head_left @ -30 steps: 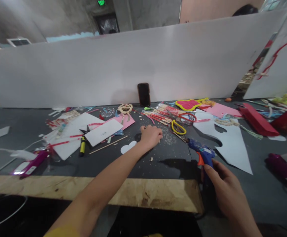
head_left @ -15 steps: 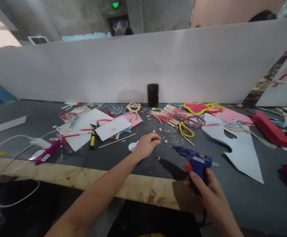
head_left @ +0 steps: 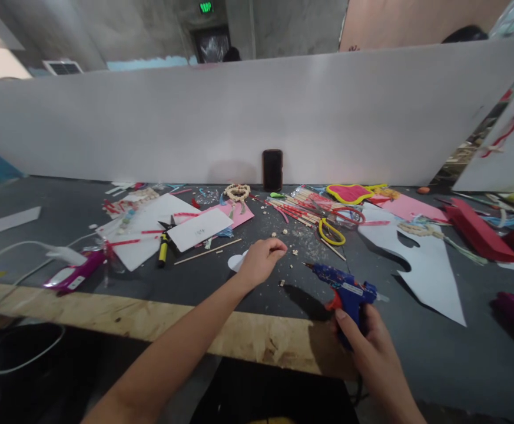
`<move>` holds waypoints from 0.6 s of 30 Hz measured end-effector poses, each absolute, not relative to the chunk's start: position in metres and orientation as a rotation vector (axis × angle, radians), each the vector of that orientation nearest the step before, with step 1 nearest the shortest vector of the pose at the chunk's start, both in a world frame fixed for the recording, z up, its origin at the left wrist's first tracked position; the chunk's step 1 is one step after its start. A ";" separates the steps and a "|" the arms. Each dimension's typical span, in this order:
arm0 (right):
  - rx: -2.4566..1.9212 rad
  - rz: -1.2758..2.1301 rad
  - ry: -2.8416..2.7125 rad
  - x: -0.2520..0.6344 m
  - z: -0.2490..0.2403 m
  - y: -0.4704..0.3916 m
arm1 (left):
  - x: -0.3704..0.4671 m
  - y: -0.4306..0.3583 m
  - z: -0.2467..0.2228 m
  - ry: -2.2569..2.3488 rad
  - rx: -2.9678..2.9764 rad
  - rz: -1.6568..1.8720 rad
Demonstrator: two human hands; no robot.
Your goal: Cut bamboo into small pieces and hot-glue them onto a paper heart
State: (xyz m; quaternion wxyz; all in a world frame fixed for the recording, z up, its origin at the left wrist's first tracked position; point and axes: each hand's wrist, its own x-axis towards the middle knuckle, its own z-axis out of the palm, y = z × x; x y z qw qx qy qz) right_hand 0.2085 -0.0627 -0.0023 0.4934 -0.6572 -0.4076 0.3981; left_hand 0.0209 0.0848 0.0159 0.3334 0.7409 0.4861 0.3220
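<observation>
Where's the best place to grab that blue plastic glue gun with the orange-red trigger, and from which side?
Likely by the blue grip of the glue gun, from the near side: it drops toward the person, and the right hand wraps it there. The narrow nozzle points left, toward the left hand, so that end is best avoided.

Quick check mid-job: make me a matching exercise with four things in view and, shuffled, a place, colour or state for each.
Things:
1. Hot glue gun
2. Smartphone
3. Left hand
4. Lit sign

Places and states:
A. Upright in front of the white partition
B. Glowing green
C. Gripped by the right hand
D. Pinched, over the dark tabletop

Pairs: 1-C, 2-A, 3-D, 4-B
</observation>
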 end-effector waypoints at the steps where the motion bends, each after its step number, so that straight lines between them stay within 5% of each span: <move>1: -1.583 0.961 -0.978 0.209 -0.003 -0.063 | 0.020 0.083 0.017 1.255 1.917 0.846; 18: -1.347 0.875 -1.277 0.186 -0.002 -0.060 | 0.015 0.051 0.008 0.986 1.199 1.079</move>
